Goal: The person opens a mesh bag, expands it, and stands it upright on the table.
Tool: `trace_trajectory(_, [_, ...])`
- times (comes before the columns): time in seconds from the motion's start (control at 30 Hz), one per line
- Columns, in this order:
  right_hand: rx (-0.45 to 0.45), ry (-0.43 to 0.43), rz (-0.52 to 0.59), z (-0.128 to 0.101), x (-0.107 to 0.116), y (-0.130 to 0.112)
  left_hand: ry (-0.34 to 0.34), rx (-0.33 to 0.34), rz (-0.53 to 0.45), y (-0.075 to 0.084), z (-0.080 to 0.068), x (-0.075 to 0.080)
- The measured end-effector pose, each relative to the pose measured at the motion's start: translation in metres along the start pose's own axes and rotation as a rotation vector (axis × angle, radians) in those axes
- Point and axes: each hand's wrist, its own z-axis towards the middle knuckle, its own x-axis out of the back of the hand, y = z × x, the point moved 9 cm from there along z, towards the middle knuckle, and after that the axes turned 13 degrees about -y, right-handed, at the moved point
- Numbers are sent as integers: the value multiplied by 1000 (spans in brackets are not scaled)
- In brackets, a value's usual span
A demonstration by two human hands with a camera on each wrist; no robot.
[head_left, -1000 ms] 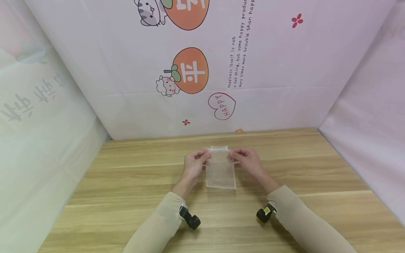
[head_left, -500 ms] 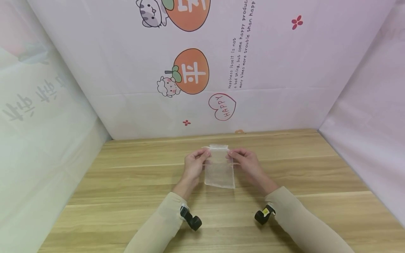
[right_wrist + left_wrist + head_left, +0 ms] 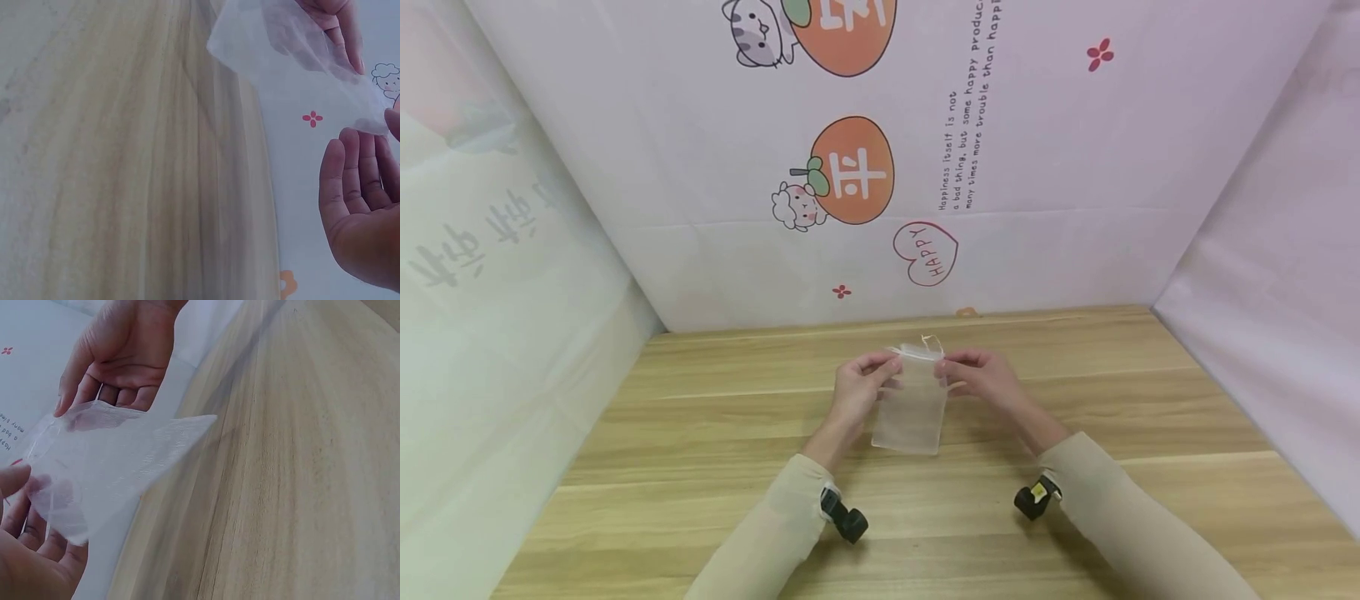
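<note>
Between the two hands hangs a sheer white drawstring pouch [image 3: 910,412], its gathered top at the far end and its lower edge toward me. My left hand [image 3: 856,387] pinches its upper left edge between thumb and fingers. The upper right edge is pinched by my right hand [image 3: 988,382]. A thin cord [image 3: 932,340] loops up beyond the top right corner. In the left wrist view the sheer pouch [image 3: 119,462] stretches between both hands, tilted, with fingers showing through it. The right wrist view has the pouch [image 3: 300,56] above the right hand [image 3: 365,200].
A wood-grain table [image 3: 737,467] lies below the hands. White printed cloth [image 3: 1037,167] rises behind it, with more white cloth [image 3: 512,292] along the left and right sides. Each wrist carries a black camera mount [image 3: 850,521].
The lower end of the pouch has swung to the left and the pouch now tilts. The cord loop has come up at its top right. Both hands keep nearly the same place.
</note>
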Motion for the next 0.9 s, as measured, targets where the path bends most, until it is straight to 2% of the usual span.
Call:
trace_trajectory(0.2, [7, -7, -53, 2, 0, -1, -38, 68, 95, -1, 2, -2])
trace_trajectory(0.27, [1, -3, -60, 2, -1, 0, -52, 69, 112, -2, 2, -3])
trace_trajectory(0.53, [-3, -32, -116, 2, -7, 5, -59, 27, 55, -7, 5, -3])
trace_trajectory(0.67, [-15, -6, -97, 2, -7, 8, -49, 33, 30, -11, 5, -2])
trace_trajectory(0.9, [-18, 25, -92, 0, -6, 10, -47, 45, 50, -9, 4, -3])
